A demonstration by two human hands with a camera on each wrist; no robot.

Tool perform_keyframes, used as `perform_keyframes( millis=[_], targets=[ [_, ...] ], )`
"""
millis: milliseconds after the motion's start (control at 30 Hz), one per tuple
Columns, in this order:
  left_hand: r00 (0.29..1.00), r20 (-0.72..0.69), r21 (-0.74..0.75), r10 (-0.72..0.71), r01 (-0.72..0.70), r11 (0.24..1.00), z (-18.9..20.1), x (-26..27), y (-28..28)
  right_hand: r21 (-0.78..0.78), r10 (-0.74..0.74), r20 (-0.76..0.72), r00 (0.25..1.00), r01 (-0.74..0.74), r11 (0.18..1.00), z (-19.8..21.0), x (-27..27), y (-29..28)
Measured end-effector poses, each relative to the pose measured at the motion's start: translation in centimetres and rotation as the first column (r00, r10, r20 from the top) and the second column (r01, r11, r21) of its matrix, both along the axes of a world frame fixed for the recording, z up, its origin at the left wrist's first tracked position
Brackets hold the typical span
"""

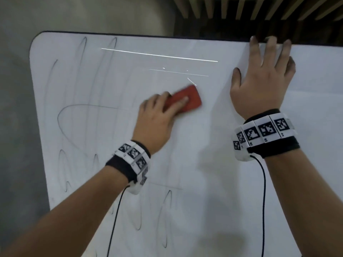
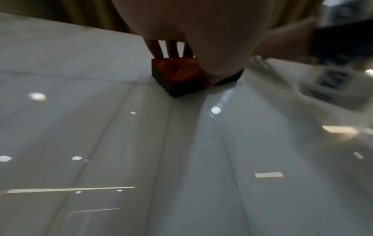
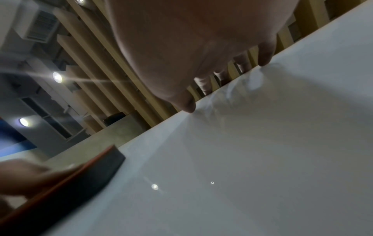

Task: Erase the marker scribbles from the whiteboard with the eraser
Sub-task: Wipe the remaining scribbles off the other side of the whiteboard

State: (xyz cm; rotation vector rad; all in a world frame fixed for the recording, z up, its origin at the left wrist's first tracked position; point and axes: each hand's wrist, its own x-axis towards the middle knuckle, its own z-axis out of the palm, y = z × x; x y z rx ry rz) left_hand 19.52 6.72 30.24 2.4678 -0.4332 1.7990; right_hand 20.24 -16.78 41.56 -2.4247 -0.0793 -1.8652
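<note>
A white whiteboard (image 1: 213, 173) fills the head view. Thin grey marker scribbles (image 1: 83, 105) loop over its left side, and more scribbles (image 1: 165, 219) run along the bottom. My left hand (image 1: 163, 112) grips a red eraser (image 1: 194, 95) with a dark underside, pressed flat on the board near its upper middle. The left wrist view shows the eraser (image 2: 177, 78) under my fingers (image 2: 171, 49). My right hand (image 1: 263, 84) lies flat with fingers spread, its fingertips (image 3: 189, 107) at the board's top edge. The eraser (image 3: 90, 175) is blurred in the right wrist view.
Wooden slats (image 1: 250, 8) stand behind the board's top edge. A grey surface (image 1: 16, 108) borders its left side. Black cables (image 1: 263, 201) hang from both wrist bands across the board. Bright ceiling-light reflections (image 1: 159, 55) streak the glossy surface.
</note>
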Motion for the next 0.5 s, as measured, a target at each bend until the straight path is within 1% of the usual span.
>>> perform_keyframes(
  millis=[67,133,200,267,300,333,400,433,467,500],
  targets=[
    [0.999,0.004,-0.227,0.048,-0.046,0.973,1.8,0.3,1.1,-0.009,-0.002,-0.002,1.0,0.002,1.0,0.0,-0.1,-0.2],
    [0.995,-0.005,-0.413,0.104,-0.097,0.905,3.5,0.7,1.9,-0.018,0.001,0.001,1.0,-0.001,1.0,0.0,-0.2,-0.3],
    [0.991,-0.016,-0.515,0.131,-0.121,0.848,4.8,1.2,1.9,-0.025,0.012,0.005,1.0,-0.012,1.0,0.0,-0.3,-0.4],
    [0.987,-0.025,-0.541,0.16,-0.148,0.828,5.1,1.3,1.0,-0.027,0.014,0.003,1.0,-0.014,1.0,0.0,-0.3,-0.5],
    [0.985,-0.018,-0.508,0.174,-0.159,0.847,4.9,1.1,0.4,-0.025,0.013,0.0,1.0,-0.013,1.0,0.0,-0.3,-0.4],
    [0.984,0.006,-0.439,0.178,-0.157,0.885,4.4,0.8,-0.3,-0.021,0.013,0.001,1.0,-0.013,1.0,0.0,-0.3,-0.4],
    [0.986,0.079,-0.215,0.145,-0.125,0.969,2.9,0.5,-1.5,-0.003,0.021,0.008,1.0,-0.021,1.0,-0.1,-0.2,0.0],
    [0.988,0.1,-0.097,0.115,-0.105,0.99,2.3,0.4,-1.5,0.01,0.026,0.012,1.0,-0.026,1.0,-0.1,-0.1,0.2],
    [0.99,0.105,-0.014,0.093,-0.092,0.996,2.3,0.3,-1.0,0.021,0.033,0.013,0.999,-0.033,0.999,-0.1,-0.1,0.3],
    [0.991,0.101,0.009,0.09,-0.092,0.996,2.7,0.4,0.1,0.028,0.04,0.013,0.999,-0.04,0.999,-0.1,-0.1,0.4]
  ],
)
